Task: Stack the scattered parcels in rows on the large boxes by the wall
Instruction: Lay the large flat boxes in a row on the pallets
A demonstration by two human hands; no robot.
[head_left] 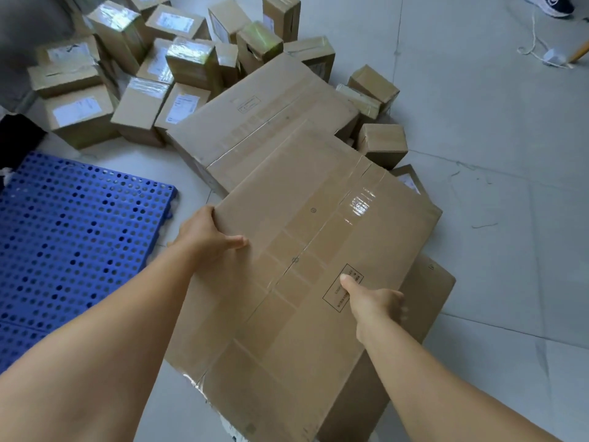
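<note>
Both hands grip one large box (318,250): the left hand (204,234) at its left edge, the right hand (376,304) at its right. A second large box (255,122) lies behind, a third (424,301) beneath. About twenty parcels (143,106) are scattered nearby.

Bright, even light; tape glare (360,204) on the large box; far parcels (178,22) perhaps motion-blurred

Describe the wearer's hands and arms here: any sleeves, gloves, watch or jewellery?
Both arms are bare from the frame's lower edge to the wrists; no sleeve shows. The left hand and right hand are ungloved. No watch, bracelet, ring or markings show. Fingernails look short and unpainted.
</note>
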